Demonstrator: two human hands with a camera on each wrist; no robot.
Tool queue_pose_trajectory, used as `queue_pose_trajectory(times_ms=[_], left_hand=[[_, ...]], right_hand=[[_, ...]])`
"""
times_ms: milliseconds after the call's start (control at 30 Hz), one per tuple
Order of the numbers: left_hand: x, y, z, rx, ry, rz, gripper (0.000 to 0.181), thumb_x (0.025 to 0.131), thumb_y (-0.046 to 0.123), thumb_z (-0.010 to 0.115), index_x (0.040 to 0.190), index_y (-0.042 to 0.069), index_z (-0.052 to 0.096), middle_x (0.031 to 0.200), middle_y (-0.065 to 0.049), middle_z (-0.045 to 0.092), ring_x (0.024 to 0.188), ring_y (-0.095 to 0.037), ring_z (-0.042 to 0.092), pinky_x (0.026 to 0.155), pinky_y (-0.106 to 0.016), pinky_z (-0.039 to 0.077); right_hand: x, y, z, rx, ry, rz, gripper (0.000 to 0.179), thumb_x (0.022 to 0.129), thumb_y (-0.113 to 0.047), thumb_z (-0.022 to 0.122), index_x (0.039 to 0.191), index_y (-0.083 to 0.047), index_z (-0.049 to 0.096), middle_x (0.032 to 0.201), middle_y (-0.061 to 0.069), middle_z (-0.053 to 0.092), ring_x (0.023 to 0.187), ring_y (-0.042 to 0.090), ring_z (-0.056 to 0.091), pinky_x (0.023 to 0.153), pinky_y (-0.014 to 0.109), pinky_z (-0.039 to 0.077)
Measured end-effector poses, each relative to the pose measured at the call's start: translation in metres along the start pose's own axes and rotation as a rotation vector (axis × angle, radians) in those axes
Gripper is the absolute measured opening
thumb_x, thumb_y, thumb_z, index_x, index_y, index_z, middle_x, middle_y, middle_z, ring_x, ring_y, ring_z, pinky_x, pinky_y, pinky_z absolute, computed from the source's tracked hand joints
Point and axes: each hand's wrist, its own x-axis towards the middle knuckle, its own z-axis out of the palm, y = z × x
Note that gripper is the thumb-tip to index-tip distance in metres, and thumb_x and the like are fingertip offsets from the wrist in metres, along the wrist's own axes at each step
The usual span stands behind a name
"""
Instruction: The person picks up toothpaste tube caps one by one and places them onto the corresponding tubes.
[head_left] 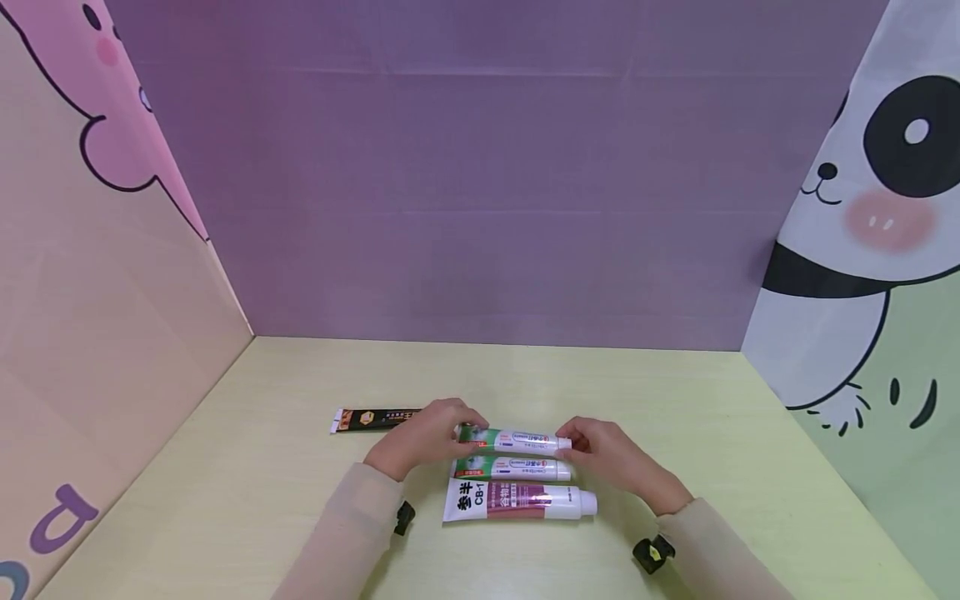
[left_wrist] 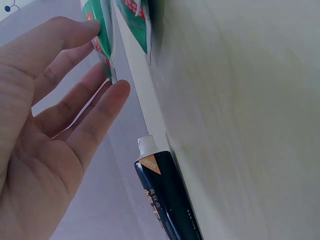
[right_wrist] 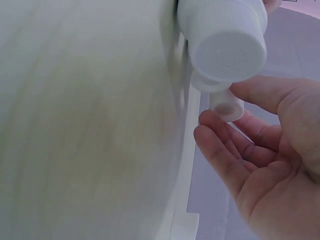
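Observation:
Between both hands is the upper green-and-white toothpaste tube (head_left: 513, 441). My left hand (head_left: 433, 435) pinches its flat green end, thumb on one side and fingers on the other. At the tube's white cap (right_wrist: 227, 106), my right hand (head_left: 611, 457) holds on with thumb and fingertips. A second green-and-white tube (head_left: 513, 468) lies just nearer to me, parallel to the first. Nearest me is a larger white-and-purple toothpaste tube (head_left: 517, 502), its cap (right_wrist: 227, 52) large in the right wrist view. All three caps point right.
A black toothpaste tube (head_left: 375, 419) lies farther back at left, partly behind my left hand; its bare white nozzle (left_wrist: 147, 145) shows in the left wrist view. The pale table (head_left: 247, 500) meets a purple wall (head_left: 480, 208) behind and printed panels on both sides.

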Motion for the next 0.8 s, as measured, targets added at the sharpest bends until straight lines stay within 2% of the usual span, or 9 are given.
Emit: queue_pose_trajectory(times_ms=[167, 433, 800], left_hand=[[-0.0004, -0.0005, 0.0029, 0.008, -0.009, -0.014, 0.027, 0.090, 0.009, 0.074, 0.116, 0.004, 0.073, 0.108, -0.006, 0.066, 0.089, -0.017, 0.057, 0.074, -0.026, 0.052], [0.0010, -0.0015, 0.0059, 0.028, -0.028, -0.034, 0.026, 0.093, 0.010, 0.072, 0.118, 0.006, 0.073, 0.110, -0.006, 0.066, 0.087, -0.017, 0.057, 0.075, -0.029, 0.051], [0.0041, -0.0025, 0.0086, 0.019, -0.050, -0.072, 0.027, 0.094, 0.011, 0.071, 0.120, 0.006, 0.072, 0.112, -0.007, 0.066, 0.093, -0.017, 0.058, 0.081, -0.032, 0.053]], right_hand=[[0.0008, 0.0009, 0.0015, -0.020, -0.012, 0.019, 0.015, 0.095, -0.010, 0.069, 0.106, -0.001, 0.066, 0.088, -0.002, 0.063, 0.077, 0.015, 0.055, 0.067, 0.026, 0.049], [0.0016, -0.0011, 0.0017, -0.044, -0.040, 0.045, 0.014, 0.097, -0.008, 0.065, 0.109, 0.000, 0.065, 0.094, 0.000, 0.066, 0.081, 0.015, 0.057, 0.071, 0.028, 0.051], [0.0022, -0.0050, 0.0018, -0.039, -0.037, 0.073, 0.016, 0.097, -0.008, 0.065, 0.111, 0.000, 0.065, 0.097, 0.001, 0.065, 0.084, 0.015, 0.059, 0.072, 0.028, 0.052]])
